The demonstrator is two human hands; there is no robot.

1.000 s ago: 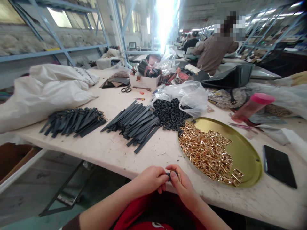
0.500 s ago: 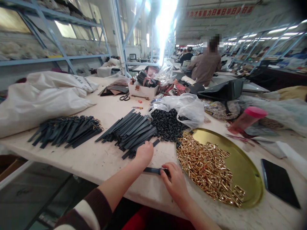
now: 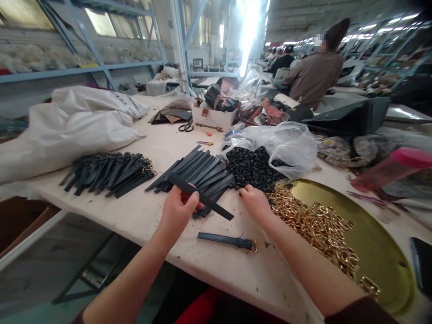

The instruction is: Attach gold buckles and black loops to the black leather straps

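My left hand [image 3: 180, 204] grips a flat black strap [image 3: 207, 201], held tilted above a fanned pile of black straps [image 3: 197, 168]. At the near edge of a heap of small black loops [image 3: 253, 166], my right hand [image 3: 254, 202] has its fingers pinched together; whatever is between the fingertips is hidden. A finished-looking strap with a gold buckle [image 3: 224, 240] lies on the table between my forearms. Right of my right hand, a round gold tray [image 3: 381, 252] bears many gold buckles [image 3: 317, 225].
Straps with gold buckles [image 3: 108, 173] are piled at the left, beside a white sack [image 3: 77, 130]. Toward the back are scissors [image 3: 186, 127], a small cutter [image 3: 204, 143] and a white box [image 3: 214, 118]. A pink-lidded jar [image 3: 391, 168] and a phone [image 3: 421, 261] are at the right.
My right hand has let go of the buckled strap and moved forward to the loops. My left hand has lifted a strap from the pile. The view has turned slightly left.
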